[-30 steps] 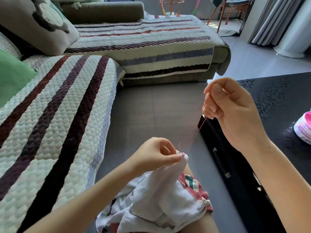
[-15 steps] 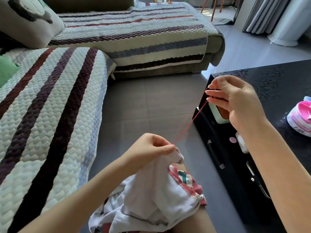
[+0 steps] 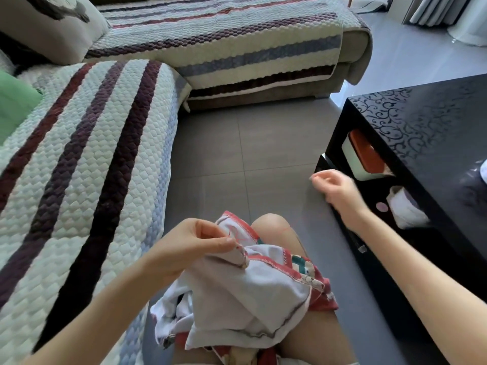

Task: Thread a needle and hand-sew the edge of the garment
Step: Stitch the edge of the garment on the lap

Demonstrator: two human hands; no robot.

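Left hand (image 3: pixel 195 243) pinches the garment (image 3: pixel 253 293) edge; right hand (image 3: pixel 333 188), curled and blurred, grip unclear. Thread (image 3: pixel 284 229) trails slack between them: draw it snug gently, no puckering.

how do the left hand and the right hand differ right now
The left hand pinches the red-stitched edge of the white cloth garment over the lap; the right hand touches no cloth and is out beside the glossy black table. The left hand is sharp; the right hand is blurred, so whether it holds the thin red thread is unclear. Both have curled fingers.
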